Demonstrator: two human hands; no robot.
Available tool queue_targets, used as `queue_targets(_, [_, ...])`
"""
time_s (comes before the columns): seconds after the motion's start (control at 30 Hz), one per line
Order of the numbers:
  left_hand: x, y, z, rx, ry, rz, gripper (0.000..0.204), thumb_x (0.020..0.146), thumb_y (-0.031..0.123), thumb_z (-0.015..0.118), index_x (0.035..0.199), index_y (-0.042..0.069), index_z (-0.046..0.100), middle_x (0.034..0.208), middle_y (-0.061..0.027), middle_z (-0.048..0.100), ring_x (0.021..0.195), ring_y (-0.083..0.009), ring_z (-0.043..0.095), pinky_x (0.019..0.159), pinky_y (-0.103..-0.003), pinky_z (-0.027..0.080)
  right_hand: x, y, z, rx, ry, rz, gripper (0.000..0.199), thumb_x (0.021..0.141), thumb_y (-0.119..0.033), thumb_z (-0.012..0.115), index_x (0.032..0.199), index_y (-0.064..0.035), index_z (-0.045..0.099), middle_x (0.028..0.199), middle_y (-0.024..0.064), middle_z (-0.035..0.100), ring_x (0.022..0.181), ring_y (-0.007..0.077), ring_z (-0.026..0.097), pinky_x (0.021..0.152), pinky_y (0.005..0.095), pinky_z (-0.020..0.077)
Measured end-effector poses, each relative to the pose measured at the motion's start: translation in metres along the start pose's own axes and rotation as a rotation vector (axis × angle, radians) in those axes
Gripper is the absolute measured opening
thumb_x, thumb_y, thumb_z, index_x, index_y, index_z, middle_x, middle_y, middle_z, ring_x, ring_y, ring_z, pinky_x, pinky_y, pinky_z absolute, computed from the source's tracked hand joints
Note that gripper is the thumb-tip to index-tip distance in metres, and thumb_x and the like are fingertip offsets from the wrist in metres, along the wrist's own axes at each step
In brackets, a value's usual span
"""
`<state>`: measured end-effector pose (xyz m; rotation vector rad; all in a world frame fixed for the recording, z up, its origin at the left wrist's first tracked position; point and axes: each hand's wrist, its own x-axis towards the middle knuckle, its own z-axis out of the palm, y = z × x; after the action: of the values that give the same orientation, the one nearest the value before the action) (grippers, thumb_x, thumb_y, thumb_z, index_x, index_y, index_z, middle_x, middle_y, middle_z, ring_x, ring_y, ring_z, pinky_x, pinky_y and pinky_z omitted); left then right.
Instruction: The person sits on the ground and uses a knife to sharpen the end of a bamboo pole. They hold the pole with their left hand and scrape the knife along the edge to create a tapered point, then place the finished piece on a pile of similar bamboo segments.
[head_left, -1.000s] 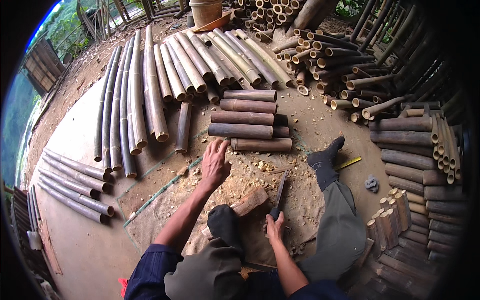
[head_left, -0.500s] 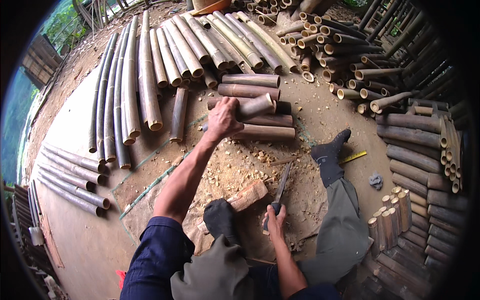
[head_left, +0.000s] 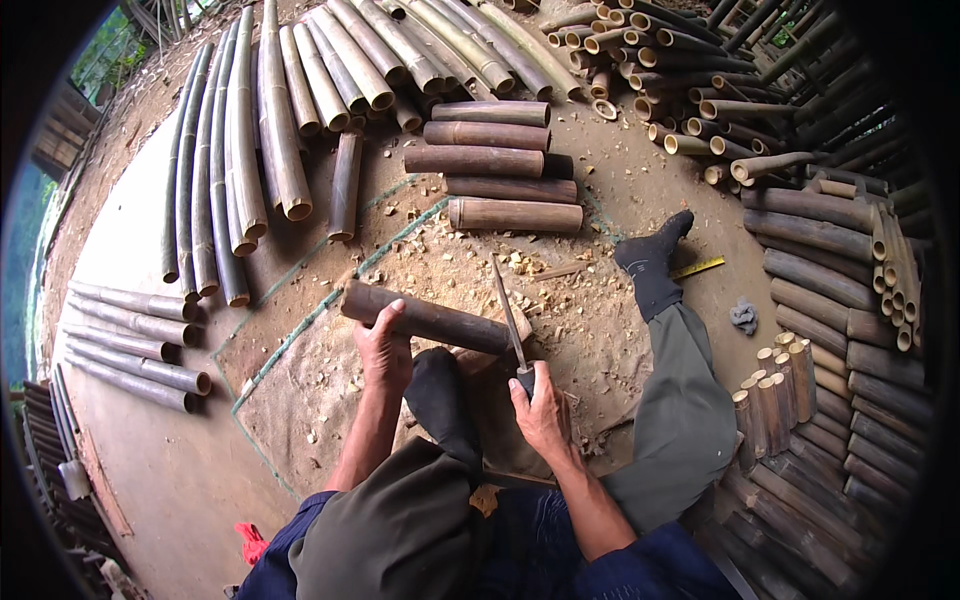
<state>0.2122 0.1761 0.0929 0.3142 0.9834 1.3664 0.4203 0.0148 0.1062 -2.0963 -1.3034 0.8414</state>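
Observation:
My left hand (head_left: 384, 345) is closed around a cut length of dark brown bamboo (head_left: 430, 318), lifted and lying crosswise in front of my black-shod foot (head_left: 440, 400). In my right hand (head_left: 543, 412) is a long, narrow-bladed knife (head_left: 508, 312) by its dark handle, the blade pointing up and away from me. The blade passes close by the bamboo's right end; I cannot tell whether they touch. A pale wooden block (head_left: 478, 360) lies mostly hidden below the bamboo and beside my foot. Several short bamboo lengths (head_left: 515, 215) lie stacked just beyond.
Wood chips (head_left: 590, 300) cover the cloth (head_left: 300, 400) between my legs. Long bamboo poles (head_left: 285, 140) lie far left; more bamboo (head_left: 700, 100) is piled far right. Short upright pieces (head_left: 775, 390) stand at right. A yellow tape measure (head_left: 697, 268) lies by my right foot.
My left hand has brought the bamboo length from the far stack back toward me, above the wooden block. My right hand has risen slightly with the knife, its blade now tilted more to the left.

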Motion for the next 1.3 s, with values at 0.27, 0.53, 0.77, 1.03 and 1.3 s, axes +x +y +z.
queue_targets(0.27, [0.005,-0.003,-0.025,0.083,0.125,0.035,0.034,0.084,0.011,0.089,0.107,0.000,0.067,0.096,-0.0087,0.073,0.084,-0.0205,0.072,0.078,-0.038,0.061,0.004,-0.046,-0.021,0.025,0.019,-0.207,0.032,0.103,-0.023,0.067,0.121,-0.0026,0.052,0.095,0.0248,0.069,0.083,0.0461,0.071,0.064,0.0507,0.0548])
queue_targets(0.53, [0.006,-0.007,-0.013,0.131,0.016,0.073,0.025,0.088,0.012,0.084,0.105,-0.002,0.071,0.099,-0.0127,0.075,0.090,-0.0235,0.073,0.085,-0.039,0.060,0.024,-0.008,-0.009,-0.178,-0.135,-0.023,0.029,0.101,-0.019,0.070,0.116,-0.0007,0.054,0.094,0.0248,0.070,0.087,0.0428,0.073,0.066,0.0474,0.0575])
queue_targets(0.77, [0.001,0.001,-0.014,0.119,-0.033,0.050,0.036,0.083,0.004,0.086,0.112,-0.006,0.068,0.101,-0.0157,0.076,0.096,-0.0253,0.074,0.092,-0.040,0.059,0.001,-0.040,-0.024,-0.020,0.041,-0.255,0.029,0.102,-0.021,0.068,0.109,-0.0033,0.046,0.092,0.0279,0.070,0.085,0.0467,0.073,0.064,0.0505,0.0573])
queue_targets(1.03, [-0.002,-0.003,-0.004,0.155,-0.042,0.085,0.043,0.079,0.000,0.090,0.113,-0.002,0.064,0.105,-0.0129,0.074,0.094,-0.0230,0.073,0.092,-0.038,0.059,0.000,-0.039,-0.030,-0.066,0.016,-0.176,0.032,0.102,-0.024,0.068,0.112,-0.0040,0.046,0.085,0.0274,0.070,0.080,0.0478,0.072,0.061,0.0532,0.0547])
queue_targets(1.3, [0.000,-0.016,0.008,0.184,-0.039,0.116,0.050,0.077,0.000,0.090,0.118,0.000,0.061,0.108,-0.0146,0.074,0.096,-0.0239,0.073,0.094,-0.040,0.059,0.012,0.037,0.002,-0.253,-0.076,0.092,0.031,0.101,-0.023,0.067,0.113,-0.0035,0.046,0.086,0.0312,0.071,0.080,0.0534,0.070,0.066,0.0591,0.0566])
